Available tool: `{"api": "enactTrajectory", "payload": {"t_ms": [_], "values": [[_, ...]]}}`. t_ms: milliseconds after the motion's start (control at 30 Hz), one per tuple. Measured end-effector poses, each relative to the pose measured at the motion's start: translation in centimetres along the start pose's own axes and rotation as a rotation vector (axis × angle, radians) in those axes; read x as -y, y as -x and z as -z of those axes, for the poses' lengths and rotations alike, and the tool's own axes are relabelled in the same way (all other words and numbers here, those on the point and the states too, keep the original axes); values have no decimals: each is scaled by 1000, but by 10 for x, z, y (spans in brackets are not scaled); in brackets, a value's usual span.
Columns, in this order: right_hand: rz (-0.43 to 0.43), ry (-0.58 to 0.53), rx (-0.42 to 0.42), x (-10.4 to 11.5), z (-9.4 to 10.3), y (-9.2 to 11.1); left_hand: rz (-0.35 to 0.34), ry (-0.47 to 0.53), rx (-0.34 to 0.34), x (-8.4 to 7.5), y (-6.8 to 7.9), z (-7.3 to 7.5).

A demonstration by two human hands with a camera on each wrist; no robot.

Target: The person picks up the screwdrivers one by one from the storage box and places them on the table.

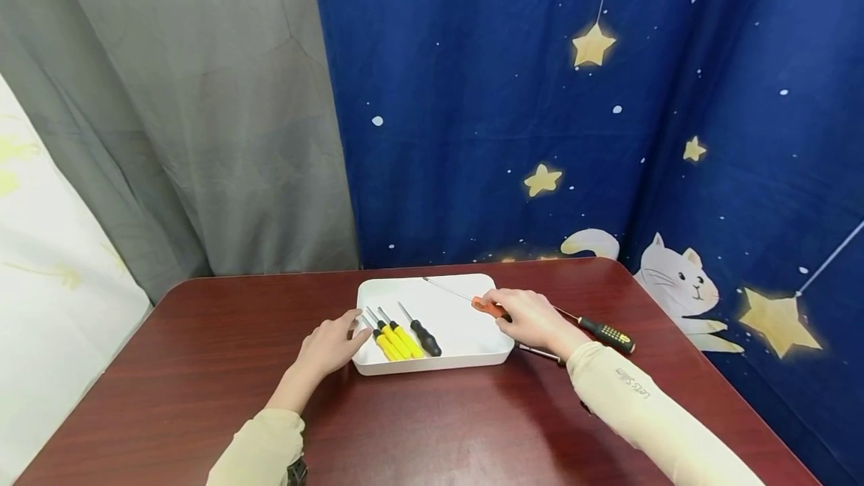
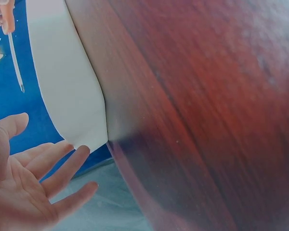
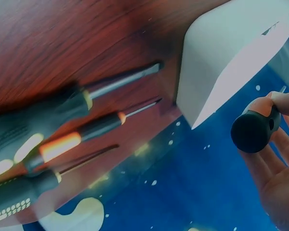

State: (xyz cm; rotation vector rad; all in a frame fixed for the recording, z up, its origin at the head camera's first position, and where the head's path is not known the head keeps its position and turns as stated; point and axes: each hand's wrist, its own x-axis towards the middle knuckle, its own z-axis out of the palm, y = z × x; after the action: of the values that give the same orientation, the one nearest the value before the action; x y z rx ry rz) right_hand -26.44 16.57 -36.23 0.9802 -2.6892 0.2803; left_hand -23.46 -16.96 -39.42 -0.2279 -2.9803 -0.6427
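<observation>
My right hand (image 1: 529, 317) grips a screwdriver (image 3: 253, 126) by its orange and black handle, over the right side of a white tray (image 1: 466, 336). The thin shaft points left and away, toward the tray's back edge. At the tray's left wall is my left hand (image 1: 331, 343), its fingers spread and loosely bent, with fingertips right at the rim in the left wrist view. Inside the tray, three screwdrivers with yellow handles (image 1: 398, 337) lie side by side at the left. A black-handled screwdriver (image 1: 426, 338) lies just right of them, all with their tips pointing back.
Right of the tray on the reddish-brown table (image 1: 432, 426) lie a large black screwdriver (image 3: 43, 115), an orange and black one (image 3: 60, 147) and a black one with yellow dots (image 3: 24, 195). Grey and blue curtains (image 1: 472, 96) hang behind the table.
</observation>
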Motion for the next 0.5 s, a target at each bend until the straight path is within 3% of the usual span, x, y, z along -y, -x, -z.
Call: {"api": "enactTrajectory", "payload": {"t_ms": [500], "values": [[12,12,-45,-23,20,33,-3,3,4,-2,1,1]]}}
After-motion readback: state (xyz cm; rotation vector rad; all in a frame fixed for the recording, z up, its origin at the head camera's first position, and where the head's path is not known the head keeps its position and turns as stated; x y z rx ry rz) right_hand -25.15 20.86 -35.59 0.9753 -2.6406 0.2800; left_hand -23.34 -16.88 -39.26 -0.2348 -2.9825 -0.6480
